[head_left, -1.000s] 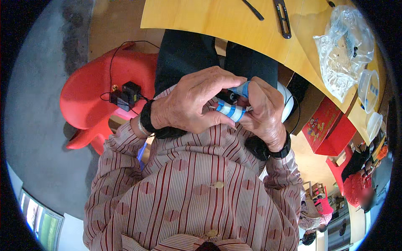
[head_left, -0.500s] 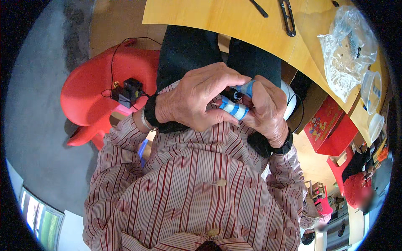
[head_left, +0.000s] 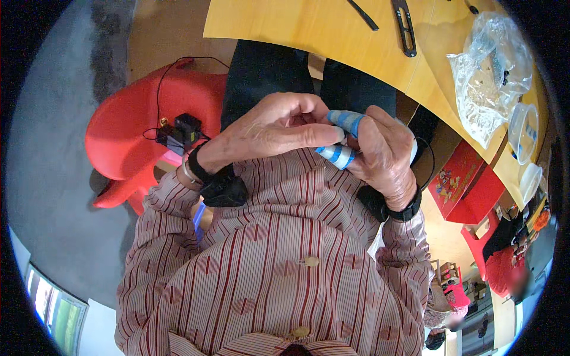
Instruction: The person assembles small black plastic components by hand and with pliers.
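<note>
Both of my hands meet over my lap, above the striped shirt [head_left: 279, 243]. My left hand [head_left: 276, 127] comes in from the left, its thumb laid across to my right hand [head_left: 383, 154] and its fingers curled behind. Two right-hand fingertips are wrapped in blue-and-white striped bands: an upper finger wrap [head_left: 344, 121] and a lower finger wrap [head_left: 336, 156]. The left thumb tip presses in between these wraps. Whatever small thing the fingertips pinch there is hidden by the thumb. Each wrist wears a black strap.
Ahead, a yellow wooden table [head_left: 332, 26] holds black thread snips [head_left: 405, 29], a dark thin tool [head_left: 363, 15], a clear plastic bag [head_left: 493, 77] and a clear tub [head_left: 523, 133]. A red chair [head_left: 130, 130] bears a black adapter [head_left: 187, 126]. A red box [head_left: 466, 184] stands right.
My left hand has drawn back slightly left, and its thumb has swung up from beside the lower wrap to between both wraps. The small black piece seen between the fingers is now covered.
</note>
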Available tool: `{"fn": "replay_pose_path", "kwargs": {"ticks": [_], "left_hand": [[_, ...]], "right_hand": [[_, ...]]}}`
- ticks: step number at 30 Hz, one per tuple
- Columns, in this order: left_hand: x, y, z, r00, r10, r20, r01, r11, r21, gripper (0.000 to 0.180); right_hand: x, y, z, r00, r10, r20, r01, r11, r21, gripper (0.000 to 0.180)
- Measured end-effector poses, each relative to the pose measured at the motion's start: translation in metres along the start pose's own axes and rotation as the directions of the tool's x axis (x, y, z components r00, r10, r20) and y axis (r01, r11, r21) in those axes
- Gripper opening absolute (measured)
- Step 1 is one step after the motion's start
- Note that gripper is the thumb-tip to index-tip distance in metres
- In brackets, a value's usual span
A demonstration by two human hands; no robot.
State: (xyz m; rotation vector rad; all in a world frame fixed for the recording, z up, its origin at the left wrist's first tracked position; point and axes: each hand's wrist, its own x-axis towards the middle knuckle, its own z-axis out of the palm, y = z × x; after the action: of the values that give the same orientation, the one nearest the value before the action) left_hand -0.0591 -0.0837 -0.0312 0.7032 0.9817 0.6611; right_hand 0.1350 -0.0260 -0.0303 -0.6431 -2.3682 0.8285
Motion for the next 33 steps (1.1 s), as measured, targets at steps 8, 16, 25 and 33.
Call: {"fn": "replay_pose_path", "kwargs": {"ticks": [8, 16, 25, 33], "left_hand": [[0.006, 0.006, 0.002, 0.981, -0.192, 0.004, 0.192, 0.979, -0.067, 0.014], [0.009, -0.005, 0.004, 0.979, -0.200, 0.040, 0.203, 0.939, -0.277, 0.009], [0.011, -0.003, -0.001, 0.981, -0.150, 0.122, 0.178, 0.949, -0.261, 0.013], [0.011, 0.005, 0.003, 0.985, -0.175, 0.006, 0.173, 0.979, 0.109, 0.018]], "right_hand": [[-0.002, -0.004, 0.001, 0.988, 0.100, 0.121, -0.110, 0.991, 0.080, 0.036], [-0.013, 0.003, 0.011, 0.990, 0.124, 0.061, -0.132, 0.978, 0.160, 0.042], [-0.012, 0.003, 0.010, 0.992, 0.115, 0.047, -0.122, 0.966, 0.227, 0.042], [-0.013, 0.003, 0.011, 0.992, 0.102, 0.067, -0.109, 0.990, 0.095, 0.045]]}}
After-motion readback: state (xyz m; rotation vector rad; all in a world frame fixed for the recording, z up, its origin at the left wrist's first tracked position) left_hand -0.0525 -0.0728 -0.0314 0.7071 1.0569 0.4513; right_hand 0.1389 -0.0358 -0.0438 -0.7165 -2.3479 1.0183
